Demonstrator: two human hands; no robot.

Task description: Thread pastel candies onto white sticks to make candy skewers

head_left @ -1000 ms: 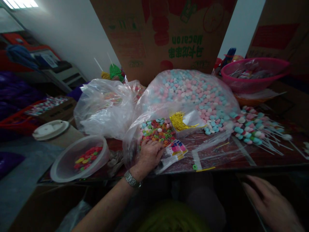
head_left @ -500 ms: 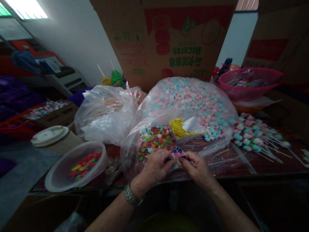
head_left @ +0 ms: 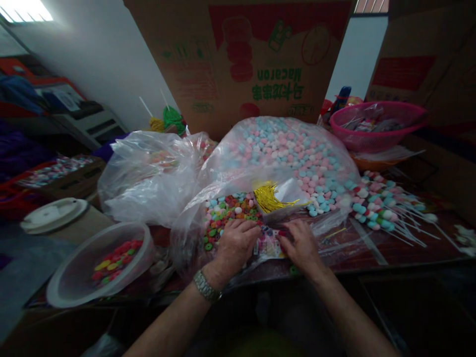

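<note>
My left hand (head_left: 238, 244) has its fingers curled over the left edge of a small pink printed packet (head_left: 269, 245). On the packet's right edge, the thumb and fingers of my right hand (head_left: 300, 246) grip a dark red corner. The packet's left end is partly covered by my fingers. Just behind my left hand, ring-shaped and rounded coloured candies (head_left: 223, 215) lie in an opened clear bag. Gold twist ties (head_left: 269, 197) fill a small white box (head_left: 286, 212) beyond the packet. A green ring candy (head_left: 293, 270) lies by my right wrist.
A big clear bag of pastel candies (head_left: 293, 148) stands behind. At left are a translucent bowl (head_left: 141, 263) with fruit-coloured candies and a lidded tub (head_left: 55, 215). Candy skewers (head_left: 383, 208) and a pink basket (head_left: 375, 136) are on the right; a macaron carton (head_left: 238, 64) rises behind.
The packet has gone from being pinched up between both hands to lying flatter and showing more of its pink print. My hands have spread slightly apart. The view has shifted a little.
</note>
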